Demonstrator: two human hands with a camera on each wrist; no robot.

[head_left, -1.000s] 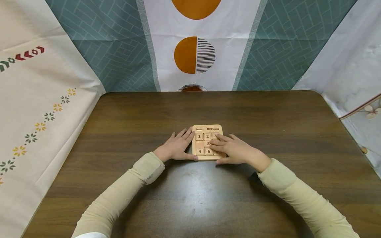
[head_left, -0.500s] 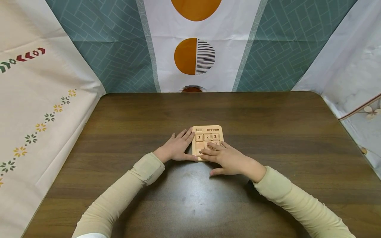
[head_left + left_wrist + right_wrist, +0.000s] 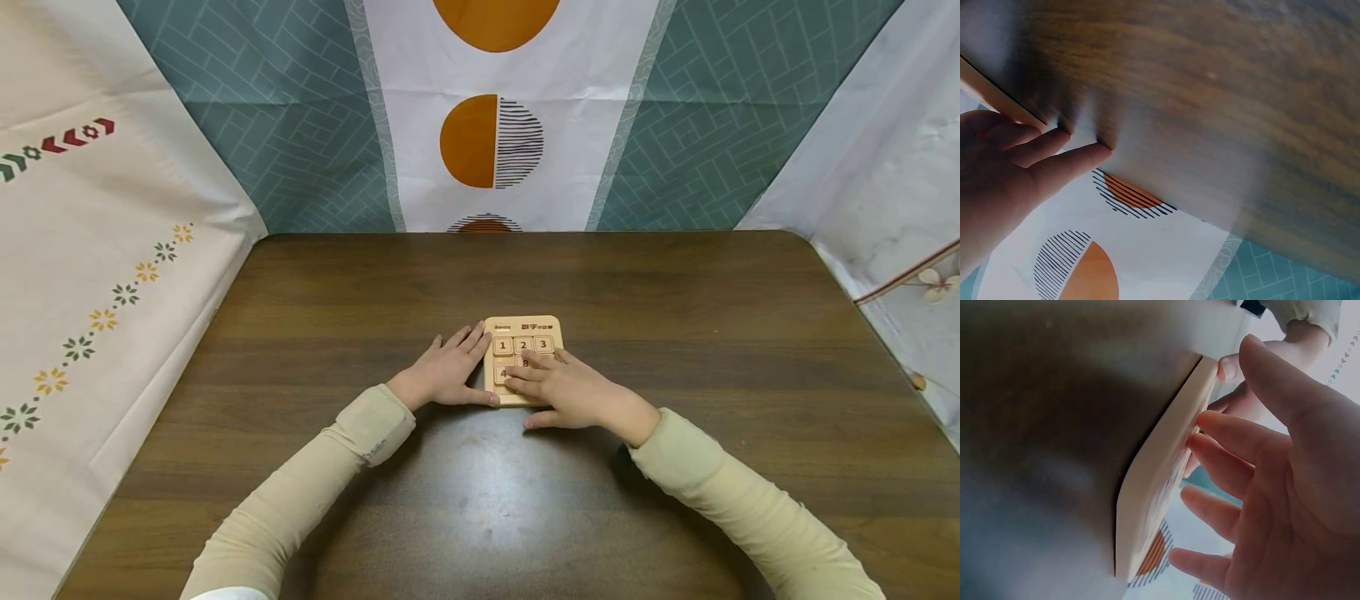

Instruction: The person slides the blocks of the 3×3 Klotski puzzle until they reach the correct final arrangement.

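- Right hand (image 3: 577, 393): fingers lay extended, grasping nothing; in the right wrist view, two fingertips touched the board's face, while the thumb stood apart from it.
- Those fingertips were at tile 4 (image 3: 502, 374), the hand covering the lower right tiles.
- Left hand (image 3: 447, 372): fingers were stretched out, unclenched, against the board's left edge, thumb at its near corner.
- The number board (image 3: 513, 322) lay flat between both hands on the brown table (image 3: 360, 292).
- Beyond hung a patterned cloth (image 3: 300, 142).
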